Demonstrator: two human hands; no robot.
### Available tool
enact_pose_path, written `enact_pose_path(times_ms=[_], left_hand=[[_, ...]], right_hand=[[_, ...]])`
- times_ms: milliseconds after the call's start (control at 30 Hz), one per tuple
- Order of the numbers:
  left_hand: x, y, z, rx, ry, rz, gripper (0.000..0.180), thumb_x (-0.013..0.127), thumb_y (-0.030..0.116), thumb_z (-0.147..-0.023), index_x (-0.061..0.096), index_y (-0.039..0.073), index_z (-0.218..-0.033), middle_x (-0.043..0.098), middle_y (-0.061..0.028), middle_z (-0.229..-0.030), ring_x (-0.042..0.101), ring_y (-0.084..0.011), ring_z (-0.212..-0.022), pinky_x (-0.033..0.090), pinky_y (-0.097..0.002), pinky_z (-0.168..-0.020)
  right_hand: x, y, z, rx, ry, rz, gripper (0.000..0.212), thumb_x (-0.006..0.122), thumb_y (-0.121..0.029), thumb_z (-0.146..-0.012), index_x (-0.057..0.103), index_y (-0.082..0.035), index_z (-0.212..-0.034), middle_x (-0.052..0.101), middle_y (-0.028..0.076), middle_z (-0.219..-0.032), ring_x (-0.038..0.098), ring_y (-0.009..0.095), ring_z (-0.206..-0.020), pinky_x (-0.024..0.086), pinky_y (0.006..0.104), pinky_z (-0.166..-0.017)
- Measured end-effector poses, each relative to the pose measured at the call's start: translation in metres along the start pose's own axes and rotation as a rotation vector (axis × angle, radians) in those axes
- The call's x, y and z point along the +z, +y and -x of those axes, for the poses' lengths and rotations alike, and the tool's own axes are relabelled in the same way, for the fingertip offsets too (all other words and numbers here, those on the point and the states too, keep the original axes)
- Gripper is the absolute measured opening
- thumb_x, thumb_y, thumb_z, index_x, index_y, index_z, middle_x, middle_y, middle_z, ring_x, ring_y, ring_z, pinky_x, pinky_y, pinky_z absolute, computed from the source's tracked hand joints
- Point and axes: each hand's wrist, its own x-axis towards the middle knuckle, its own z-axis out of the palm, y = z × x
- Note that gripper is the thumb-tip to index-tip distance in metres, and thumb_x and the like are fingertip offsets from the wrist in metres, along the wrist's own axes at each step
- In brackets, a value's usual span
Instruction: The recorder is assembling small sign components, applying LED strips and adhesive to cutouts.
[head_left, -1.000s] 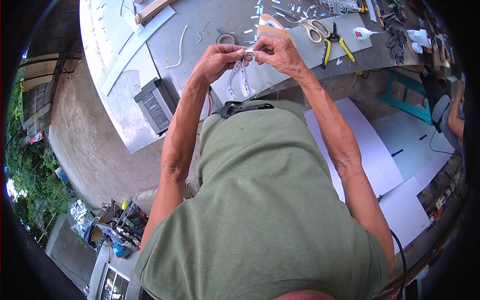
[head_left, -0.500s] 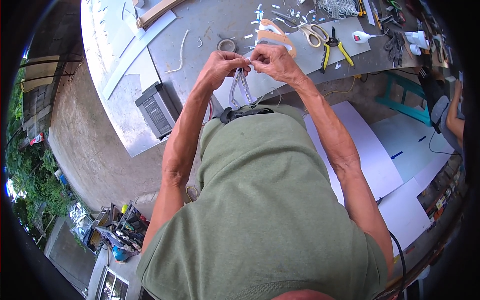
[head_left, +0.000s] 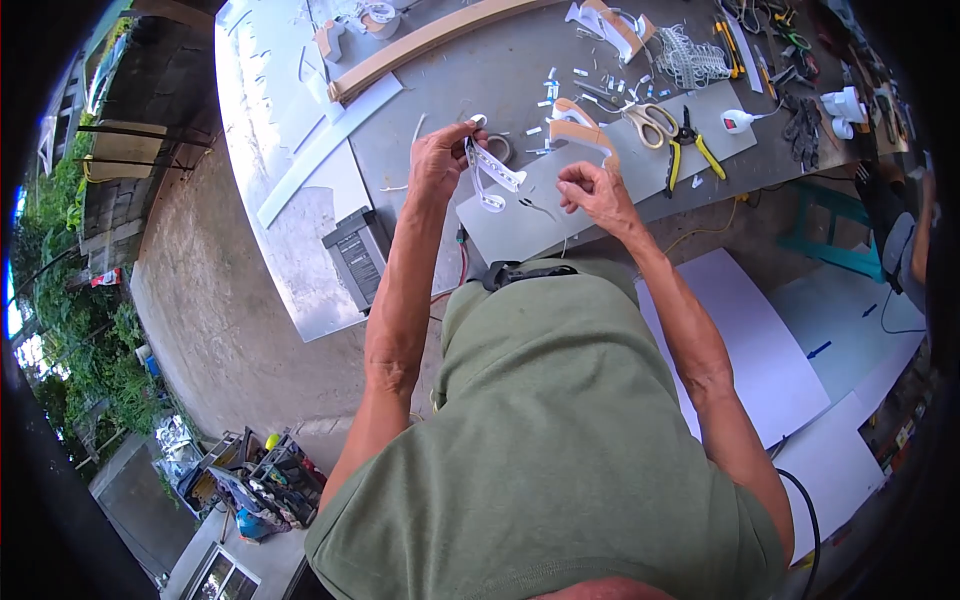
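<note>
My left hand grips the top of a white sign letter lined with small LEDs. It is held over the metal-topped table, its two legs pointing down and to the right. My right hand is apart from it, fingers curled with a gap between thumb and forefinger, and nothing shows in them. Thin wires hang between the letter and my right hand. Just beyond that hand stands a tan-and-white letter shape. A roll of tape lies partly behind the letter I hold.
Scissors and yellow-handled wire strippers lie to the right, beside a white-and-red bottle. At the table's left front edge sits a black power supply. Another person's arm shows at far right, near a green stool.
My hands, together at the letter before, are now apart. The left has lifted the letter away from my lap; the right has let go and drawn off to the right. The view has shifted too.
</note>
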Motion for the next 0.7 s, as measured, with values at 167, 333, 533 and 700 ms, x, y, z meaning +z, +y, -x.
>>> enact_pose_path(times_ms=[167, 333, 533, 700], left_hand=[[0.004, 0.025, -0.018, 0.176, 0.097, -0.042, 0.023, 0.073, 0.009, -0.084, 0.069, -0.009, -0.099, 0.072, -0.0166, -0.084, 0.07, -0.0205, -0.072, 0.055, -0.0273, -0.065], [0.023, 0.047, -0.04, 0.319, 0.148, -0.097, 0.021, 0.073, 0.011, -0.084, 0.071, -0.007, -0.094, 0.073, -0.0142, -0.081, 0.07, -0.0182, -0.068, 0.052, -0.0241, -0.062], [0.02, 0.077, -0.049, 0.428, 0.075, -0.301, 0.025, 0.071, 0.014, -0.087, 0.071, -0.01, -0.096, 0.071, -0.0151, -0.083, 0.067, -0.018, -0.068, 0.051, -0.0236, -0.062], [0.033, 0.099, -0.06, 0.427, -0.04, -0.365, 0.025, 0.072, 0.02, -0.087, 0.073, -0.005, -0.091, 0.071, -0.0104, -0.076, 0.063, -0.0125, -0.061, 0.037, -0.0201, -0.049]], right_hand=[[-0.006, 0.018, 0.017, 0.096, 0.075, 0.111, 0.02, 0.067, -0.014, -0.093, 0.066, 0.005, -0.1, 0.068, 0.006, -0.079, 0.069, 0.012, -0.071, 0.058, 0.0263, -0.062], [-0.013, 0.017, 0.023, 0.076, 0.13, 0.112, 0.018, 0.066, -0.013, -0.092, 0.066, 0.003, -0.1, 0.069, 0.005, -0.079, 0.067, 0.011, -0.068, 0.057, 0.0263, -0.063], [-0.005, 0.044, 0.019, -0.016, 0.153, -0.004, 0.014, 0.065, -0.011, -0.091, 0.066, 0.001, -0.098, 0.068, 0.005, -0.074, 0.067, 0.011, -0.064, 0.056, 0.028, -0.059], [-0.003, 0.03, 0.027, -0.039, 0.142, -0.004, 0.016, 0.064, -0.012, -0.091, 0.064, 0.002, -0.098, 0.067, 0.006, -0.077, 0.067, 0.012, -0.065, 0.056, 0.0274, -0.059]])
